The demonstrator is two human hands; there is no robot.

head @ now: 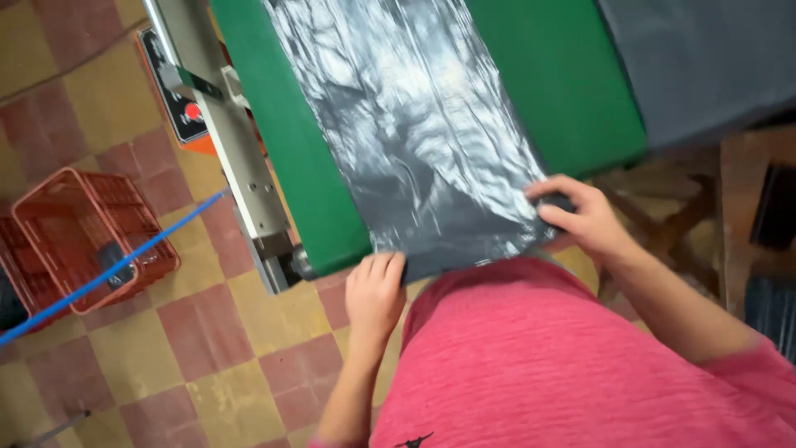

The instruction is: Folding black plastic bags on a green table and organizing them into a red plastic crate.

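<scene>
Already spread flat along the green tabletop (564,83): a long sheet of dark grey plastic film (414,124), wrinkled and shiny, running from the far end down to the near edge and lying mostly between the two green margins. Judged from this, laid out and largely in place, with only the near end in hand and the creases not yet smoothed. Overhanging the near edge slightly, just above a pink shirt (539,365). To the right, a second grey sheet (705,58) covering the neighbouring surface, well apart from the film. Along the left side, a pale metal rail (240,158) with a control panel (178,99) beside it, close against the green edge, so little room there. Beyond that, checked floor tiles (166,348), open for stepping back or sideways. Further left on the floor, an orange crate (83,232), crossed by a blue cord (116,270), well clear of the work. On the right, wooden furniture (663,216) near the corner, tightening that side. Right hand (580,217) closed on the film's near right corner, fingers curled over a bunched dark fold. Left hand (375,290) pinching the near edge at its left corner, fingers on top, thumb hidden beneath.
</scene>
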